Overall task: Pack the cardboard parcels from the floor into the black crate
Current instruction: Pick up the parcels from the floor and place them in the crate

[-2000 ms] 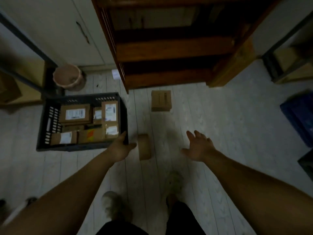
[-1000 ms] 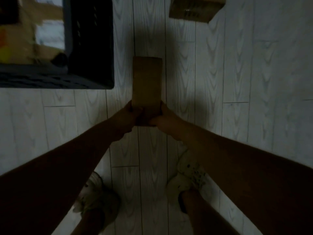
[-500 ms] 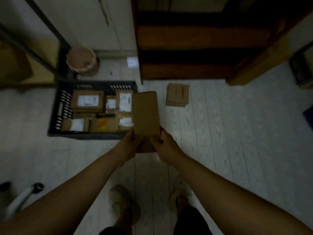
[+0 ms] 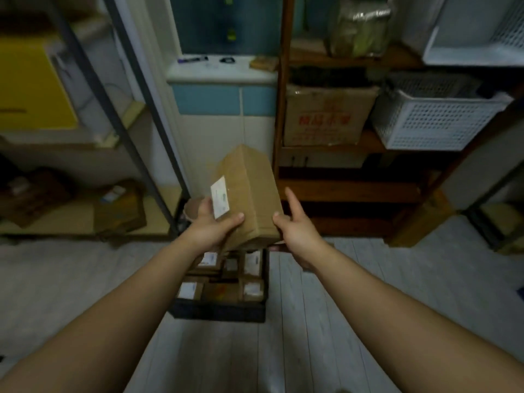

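Note:
I hold a brown cardboard parcel (image 4: 249, 191) up in the air above the black crate (image 4: 221, 312). A white label is on the parcel's left face. My left hand (image 4: 211, 226) grips its lower left side, thumb across the front and fingers on the label side. My right hand (image 4: 295, 225) holds its lower right edge, thumb on the box and index finger pointing up. The crate sits on the floor below my hands, filled with several labelled parcels (image 4: 251, 263); its far end is hidden behind the lifted parcel.
A wooden shelf unit (image 4: 340, 191) stands ahead on the right with a large carton (image 4: 326, 114) and a white basket (image 4: 433, 120). A metal rack (image 4: 127, 137) with boxes is on the left. A pink bucket (image 4: 192, 208) peeks out behind my left hand.
Both hands took the parcel from the floor and raised it. The parcel has turned so its label side shows, and my view has tilted up toward the shelves.

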A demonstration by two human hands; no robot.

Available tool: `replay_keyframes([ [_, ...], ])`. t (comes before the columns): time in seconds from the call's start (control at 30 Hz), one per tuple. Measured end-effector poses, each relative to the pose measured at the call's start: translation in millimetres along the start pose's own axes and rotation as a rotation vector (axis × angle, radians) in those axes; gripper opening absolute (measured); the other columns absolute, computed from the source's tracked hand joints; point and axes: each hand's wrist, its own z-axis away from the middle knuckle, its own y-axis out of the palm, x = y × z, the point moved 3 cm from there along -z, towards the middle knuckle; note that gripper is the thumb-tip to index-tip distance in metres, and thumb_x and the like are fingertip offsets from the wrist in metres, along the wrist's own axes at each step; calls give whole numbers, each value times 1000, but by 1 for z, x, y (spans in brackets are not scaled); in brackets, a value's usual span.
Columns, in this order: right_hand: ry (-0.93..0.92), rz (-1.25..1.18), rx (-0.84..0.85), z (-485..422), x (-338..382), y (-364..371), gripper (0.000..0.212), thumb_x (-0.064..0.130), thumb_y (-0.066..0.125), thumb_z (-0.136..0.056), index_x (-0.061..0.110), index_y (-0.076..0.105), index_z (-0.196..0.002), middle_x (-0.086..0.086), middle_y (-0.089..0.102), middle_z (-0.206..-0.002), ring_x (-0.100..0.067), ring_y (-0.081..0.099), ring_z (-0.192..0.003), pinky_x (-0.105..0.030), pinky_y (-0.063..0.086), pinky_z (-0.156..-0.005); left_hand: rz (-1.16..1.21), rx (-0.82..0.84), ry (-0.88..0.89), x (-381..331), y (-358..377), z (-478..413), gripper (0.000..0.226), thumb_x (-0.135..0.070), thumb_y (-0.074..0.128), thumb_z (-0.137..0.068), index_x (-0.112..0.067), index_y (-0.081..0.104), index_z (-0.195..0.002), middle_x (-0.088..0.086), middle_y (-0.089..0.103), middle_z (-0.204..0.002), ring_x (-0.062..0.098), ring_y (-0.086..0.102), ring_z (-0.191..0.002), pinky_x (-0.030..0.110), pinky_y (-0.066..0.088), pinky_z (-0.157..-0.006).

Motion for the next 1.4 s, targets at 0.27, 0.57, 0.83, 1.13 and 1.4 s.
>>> replay_keyframes([
  [0.27,-52,203,29,4,28,65,77,47,61,-85,34,19,-148,0,41,-143,-16,52,-113,-37,49,-94,78,41,46,-14,-69,9,64,-20,75,-75,-22,44,-131,3,62,-116,22,62,-104,43,52,-90],
  [0.57,-117,120,79,-55,39,99,42,35,48,-95,36,40,-136,10,62,-114,-9,62,-101,-33,52,-89,346,151,-1,-19,-101,-25,42,-20,63,-86,-37,46,-121,0,68,-103,18,72,-81,34,57,-59],
  [0.83,-228,384,213,-141,35,134,100,40,71,-78,50,-4,-144,15,44,-134,7,48,-110,-9,40,-84,213,-15,-77,-19,-127,-91,49,-27,55,-92,-35,34,-135,-2,62,-109,17,64,-89,29,55,-61],
  [1.13,-239,741,183,-191,27,135,119,49,75,-72,34,-16,-147,7,-6,-157,-15,25,-135,-20,24,-96,185,93,-109,-9,-135,-152,51,-27,57,-90,-40,34,-133,-9,62,-102,9,69,-75,17,52,-51],
  [1.4,-185,761,18,-204,13,165,105,45,71,-77,37,-5,-149,6,-10,-156,-22,22,-139,-18,22,-98,-24,196,-17,11,-165,-199,40,-26,58,-89,-29,46,-127,4,55,-123,16,62,-91,18,52,-51],
])
